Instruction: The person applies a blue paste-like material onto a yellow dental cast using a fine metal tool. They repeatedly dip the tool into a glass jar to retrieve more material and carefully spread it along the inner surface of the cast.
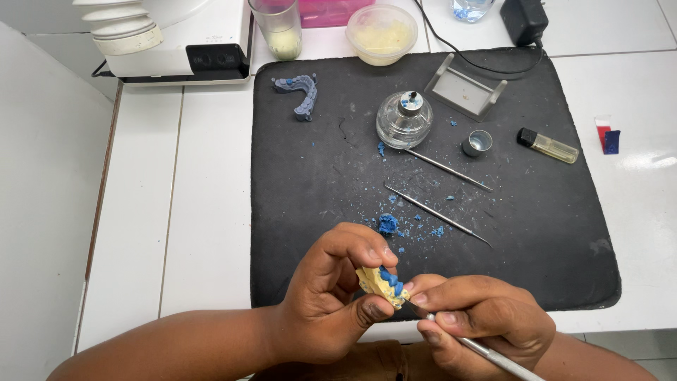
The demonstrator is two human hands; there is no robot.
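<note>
My left hand (331, 296) grips a small yellow dental cast (374, 283) topped with blue wax teeth (393, 281), held between thumb and fingers at the near edge of the black mat (317, 176). My right hand (479, 317) holds a thin metal carving tool (486, 351) like a pen, its tip hidden against the cast's right side. Both hands touch around the cast.
On the mat lie two metal instruments (437, 212), blue wax crumbs (388, 224), a grey-blue arch model (303, 95), a glass spirit lamp (404, 118), its metal cap (477, 142), a lighter (549, 146) and a grey stand (465, 88). A white machine (176, 35), cup (280, 28) and bowl (381, 34) stand behind.
</note>
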